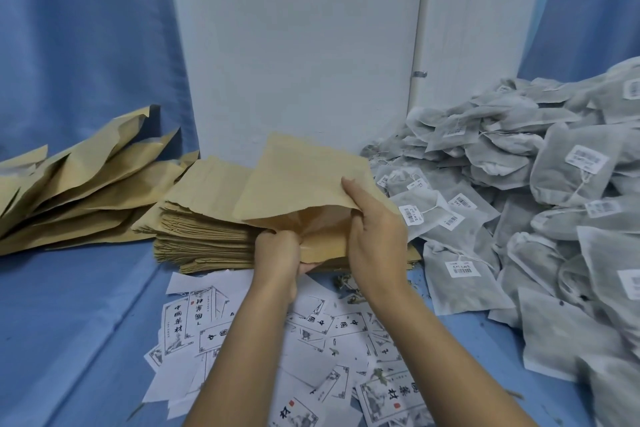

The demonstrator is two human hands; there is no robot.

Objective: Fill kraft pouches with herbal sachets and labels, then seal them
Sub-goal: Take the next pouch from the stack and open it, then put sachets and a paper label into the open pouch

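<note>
A kraft pouch (304, 177) is held mouth-open at centre, above the stack of flat pouches (204, 229). The left hand (277, 256) grips its lower lip and the right hand (377, 236) pinches the upper one. Printed labels (311, 350) lie scattered at 6 o'clock, herbal sachets (519, 201) are heaped at 3 o'clock, and loose pouches (79, 194) lie at 9 o'clock, all on blue cloth (69, 322).

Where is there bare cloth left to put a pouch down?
Near left: bare blue cloth, bordered by the loose pouches behind, the pouch stack and the scattered labels. A thin strip between labels and sachets. The right is heaped with sachets.
</note>
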